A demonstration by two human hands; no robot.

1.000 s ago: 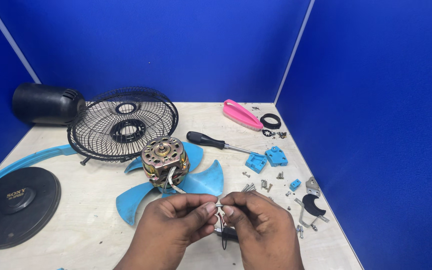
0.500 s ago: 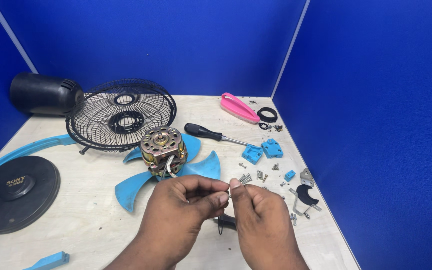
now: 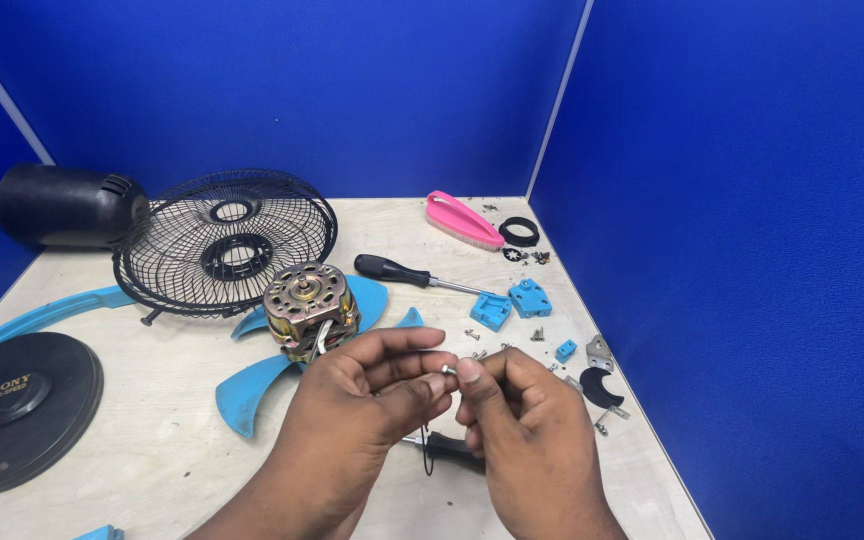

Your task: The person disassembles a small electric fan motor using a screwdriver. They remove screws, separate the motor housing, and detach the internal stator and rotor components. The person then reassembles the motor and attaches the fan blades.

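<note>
My left hand (image 3: 362, 400) and my right hand (image 3: 522, 440) meet at the fingertips above the table's front. Between them they pinch a small metal part (image 3: 446, 369), too small to make out; a thin dark wire (image 3: 428, 455) hangs below. Just behind my left hand stands a fan motor (image 3: 304, 303) with copper windings, resting on a light blue fan blade (image 3: 252, 390). A second black-handled tool (image 3: 452, 450) lies on the table under my hands.
A black wire fan grille (image 3: 224, 240) and a black motor cover (image 3: 64, 205) stand at the back left. A black round base (image 3: 17, 410) lies at the left. A black-handled screwdriver (image 3: 402, 273), a pink brush (image 3: 462, 220), blue plastic pieces (image 3: 512, 302) and several screws (image 3: 537, 335) lie at the right.
Both hands have risen slightly and stayed together on the small part. The view has shifted a little, and the fingertips have turned the part.
</note>
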